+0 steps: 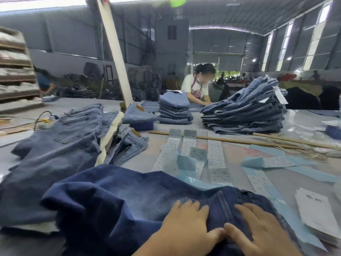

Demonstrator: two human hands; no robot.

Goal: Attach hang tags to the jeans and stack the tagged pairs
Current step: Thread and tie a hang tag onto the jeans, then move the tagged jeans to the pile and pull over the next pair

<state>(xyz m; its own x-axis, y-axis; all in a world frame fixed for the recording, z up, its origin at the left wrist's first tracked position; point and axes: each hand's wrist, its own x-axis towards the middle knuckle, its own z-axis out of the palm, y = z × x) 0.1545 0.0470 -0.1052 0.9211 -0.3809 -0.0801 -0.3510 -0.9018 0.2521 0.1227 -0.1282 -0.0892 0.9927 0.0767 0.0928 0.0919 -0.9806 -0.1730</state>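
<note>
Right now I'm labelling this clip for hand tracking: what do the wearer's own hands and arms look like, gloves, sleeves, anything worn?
Both are bare. The left hand and right hand wear no gloves, and no ring, watch or bracelet shows on the parts in view. The left forearm shows bare, with no sleeve reaching it; the right is cut off by the frame just past the wrist. Fingernails look short and unpainted.

A garment factory hall: long worktable [239, 159] piled with stacked jeans [245, 111], label strips [215, 150], metal roof [230, 13], another worker [198, 84].
</note>
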